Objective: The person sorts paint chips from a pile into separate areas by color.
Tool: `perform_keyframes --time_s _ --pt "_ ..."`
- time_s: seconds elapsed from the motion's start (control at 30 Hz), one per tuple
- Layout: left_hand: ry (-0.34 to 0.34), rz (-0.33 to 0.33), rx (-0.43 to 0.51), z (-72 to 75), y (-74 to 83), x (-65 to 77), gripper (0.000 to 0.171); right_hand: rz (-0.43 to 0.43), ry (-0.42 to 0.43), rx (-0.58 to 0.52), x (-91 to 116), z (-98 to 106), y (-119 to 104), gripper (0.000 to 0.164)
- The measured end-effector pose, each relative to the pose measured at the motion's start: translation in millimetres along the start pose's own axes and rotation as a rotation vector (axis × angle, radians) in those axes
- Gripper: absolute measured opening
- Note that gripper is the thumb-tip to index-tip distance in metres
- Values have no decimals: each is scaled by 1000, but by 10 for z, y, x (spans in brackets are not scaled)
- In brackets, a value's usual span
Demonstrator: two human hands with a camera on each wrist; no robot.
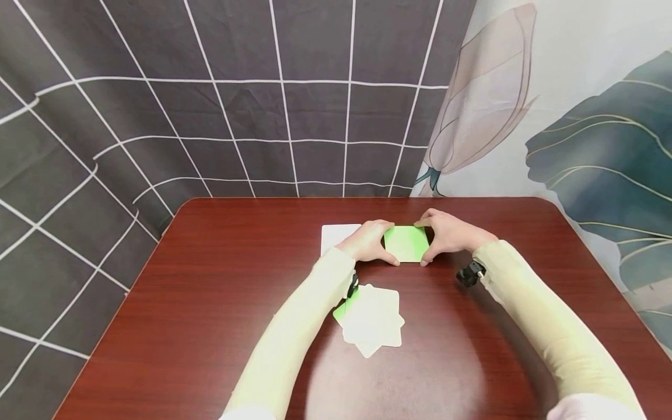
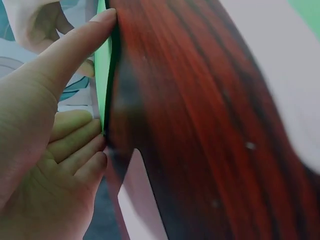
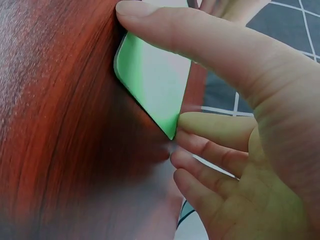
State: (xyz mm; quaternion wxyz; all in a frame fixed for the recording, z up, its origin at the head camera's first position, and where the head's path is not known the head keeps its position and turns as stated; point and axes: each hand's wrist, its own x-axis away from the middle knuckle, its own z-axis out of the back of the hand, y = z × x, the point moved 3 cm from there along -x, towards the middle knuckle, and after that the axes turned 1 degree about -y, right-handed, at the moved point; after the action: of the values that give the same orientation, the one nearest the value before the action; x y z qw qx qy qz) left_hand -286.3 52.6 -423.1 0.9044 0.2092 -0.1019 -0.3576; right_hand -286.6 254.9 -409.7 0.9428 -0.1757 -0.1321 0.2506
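A green square card with rounded corners [image 1: 406, 244] lies between both hands toward the far side of the table. My left hand [image 1: 367, 242] grips its left side, thumb at the near edge and fingertips at the far edge. The right hand [image 1: 451, 232] holds the right side in the same way. In the right wrist view, the card [image 3: 159, 70] shows a pale glare on its green face, with the thumb across one corner. Seen from the left wrist, the card [image 2: 102, 65] appears nearly edge-on, close over the wood.
A white card [image 1: 336, 234] lies behind the left hand, partly covered by it. Nearer the body, several white cards form a fanned, star-shaped pile [image 1: 371, 319], with a green corner [image 1: 341, 313] showing at its left. The brown table [image 1: 226, 280] meets hanging curtains [image 1: 315, 111] behind.
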Motion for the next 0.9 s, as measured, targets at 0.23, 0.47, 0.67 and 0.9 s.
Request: perform_keyframes --time_s 0.23,0.47,0.67,0.9 --pt "20 11 3 10 -7 33 99 20 41 -34 44 57 -58 99" --pt "134 -23 33 457 144 257 103 0 237 -131 291 432 -335 102" --pt "203 -56 70 647 187 736 102 104 342 -119 482 401 -702 92" --pt "186 -103 71 436 194 1237 92 151 278 -90 683 -20 -1042 87"
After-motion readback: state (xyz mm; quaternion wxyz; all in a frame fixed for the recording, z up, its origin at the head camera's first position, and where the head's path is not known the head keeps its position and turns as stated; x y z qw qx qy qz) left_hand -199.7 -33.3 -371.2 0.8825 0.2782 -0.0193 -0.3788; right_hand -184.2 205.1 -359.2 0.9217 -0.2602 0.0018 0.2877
